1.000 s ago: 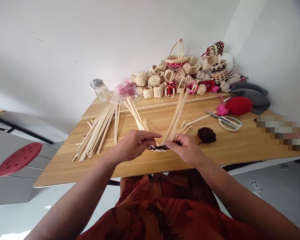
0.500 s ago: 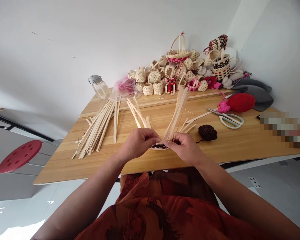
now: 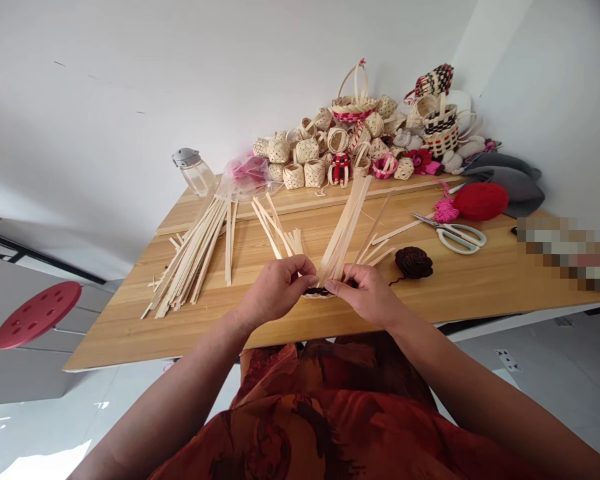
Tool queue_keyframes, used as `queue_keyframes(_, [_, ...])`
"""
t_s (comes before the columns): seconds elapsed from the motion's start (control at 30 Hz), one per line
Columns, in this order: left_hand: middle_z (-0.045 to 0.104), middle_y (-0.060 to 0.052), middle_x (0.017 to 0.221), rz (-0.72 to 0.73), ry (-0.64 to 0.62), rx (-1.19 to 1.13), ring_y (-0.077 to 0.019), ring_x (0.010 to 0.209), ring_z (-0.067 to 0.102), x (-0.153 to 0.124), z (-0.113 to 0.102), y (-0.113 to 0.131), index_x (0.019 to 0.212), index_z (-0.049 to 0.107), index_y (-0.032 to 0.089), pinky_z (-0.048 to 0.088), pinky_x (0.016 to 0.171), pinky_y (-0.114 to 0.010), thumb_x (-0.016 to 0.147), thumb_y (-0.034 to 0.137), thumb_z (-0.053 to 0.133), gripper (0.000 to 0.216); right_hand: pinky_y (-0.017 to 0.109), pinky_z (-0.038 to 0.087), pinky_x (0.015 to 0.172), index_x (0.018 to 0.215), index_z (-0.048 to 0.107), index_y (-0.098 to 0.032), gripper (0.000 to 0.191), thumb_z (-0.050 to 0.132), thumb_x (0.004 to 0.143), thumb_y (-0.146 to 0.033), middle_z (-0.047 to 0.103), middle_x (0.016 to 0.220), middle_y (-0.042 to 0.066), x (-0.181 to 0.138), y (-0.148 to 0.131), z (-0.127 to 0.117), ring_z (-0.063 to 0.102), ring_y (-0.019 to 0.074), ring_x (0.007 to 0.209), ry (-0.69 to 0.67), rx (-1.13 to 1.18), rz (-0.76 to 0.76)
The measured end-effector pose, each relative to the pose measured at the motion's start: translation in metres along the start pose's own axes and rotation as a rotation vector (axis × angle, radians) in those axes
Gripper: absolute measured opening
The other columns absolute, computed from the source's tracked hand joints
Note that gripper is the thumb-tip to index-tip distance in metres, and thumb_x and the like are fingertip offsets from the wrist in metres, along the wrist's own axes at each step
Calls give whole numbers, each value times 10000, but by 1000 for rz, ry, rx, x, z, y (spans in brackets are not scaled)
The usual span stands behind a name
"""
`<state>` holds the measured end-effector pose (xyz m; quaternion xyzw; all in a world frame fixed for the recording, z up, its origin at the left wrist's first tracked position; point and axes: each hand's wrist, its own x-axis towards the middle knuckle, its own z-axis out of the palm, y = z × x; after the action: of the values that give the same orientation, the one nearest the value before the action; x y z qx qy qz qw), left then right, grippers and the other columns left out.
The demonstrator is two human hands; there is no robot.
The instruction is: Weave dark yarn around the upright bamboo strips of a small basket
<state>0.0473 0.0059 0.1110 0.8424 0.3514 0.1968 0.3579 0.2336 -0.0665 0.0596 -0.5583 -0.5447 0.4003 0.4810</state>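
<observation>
My left hand [image 3: 275, 290] and my right hand [image 3: 367, 293] meet over the near edge of a wooden table [image 3: 480, 280]. Both pinch a small woven base [image 3: 317, 292] of pale strips bound with dark brown thread. Long pale strips [image 3: 343, 230] rise from that base and fan away from me. The fingers of both hands are closed on the work. A dark brown ball of thread [image 3: 414, 262] lies just right of my right hand, its strand running toward the base.
A bundle of loose pale strips [image 3: 195, 257] lies at the left. White-handled scissors [image 3: 453, 233], a red yarn ball [image 3: 481, 201] and a pink tassel sit at the right. Several small woven baskets [image 3: 355, 143] are piled at the back, by a clear jar [image 3: 193, 172]. A red stool [image 3: 37, 313] stands left.
My left fingers have curled in tighter on the woven base, closing the gap to my right hand. The upright strips have shifted slightly. The camera has tilted a little.
</observation>
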Motion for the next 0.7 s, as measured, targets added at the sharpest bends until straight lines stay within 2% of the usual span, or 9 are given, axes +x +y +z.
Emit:
queue_keyframes(0.17, [637,10,709,43,-5,-56,-120,642,541,-1,5,-6,833,652,176,416,603,-240,900,259,573,133,284,387,601,804,752,-174,242,694,811,-409,673,695,8,3,5,-1,531,157,636,5,-11,4])
queue_keyframes(0.27, [680,-1,731,38,41,-8,-122,624,545,-1,11,-8,879,705,185,419,588,-245,848,260,669,89,288,402,614,808,761,-175,257,682,829,-419,685,711,14,3,6,-2,553,161,642,-9,-33,13])
queue_keyframes(0.4, [690,-6,694,86,226,148,-143,647,566,-2,13,-7,760,718,203,440,612,-263,803,210,726,45,287,450,638,851,749,-198,240,691,846,-431,715,790,23,0,4,-5,605,176,694,-31,-58,-38])
queue_keyframes(0.53, [704,-8,704,232,426,315,-170,703,594,-3,7,-12,769,697,215,469,686,-299,852,206,678,85,302,485,680,1034,722,-217,259,731,826,-371,729,991,53,-2,2,-13,617,175,723,88,-240,-171])
queue_keyframes(0.63, [715,-23,723,282,530,436,-194,734,598,-3,5,-24,764,685,209,469,721,-328,863,178,649,109,325,473,704,930,729,-216,122,663,882,-308,722,894,53,-3,5,-21,606,183,708,107,-461,-267])
queue_keyframes(0.7, [723,-33,734,283,551,477,-210,755,593,-2,7,-34,768,688,208,467,731,-341,863,167,646,112,330,464,716,821,710,-220,136,629,908,-286,710,814,42,-4,6,-23,610,189,711,89,-526,-301])
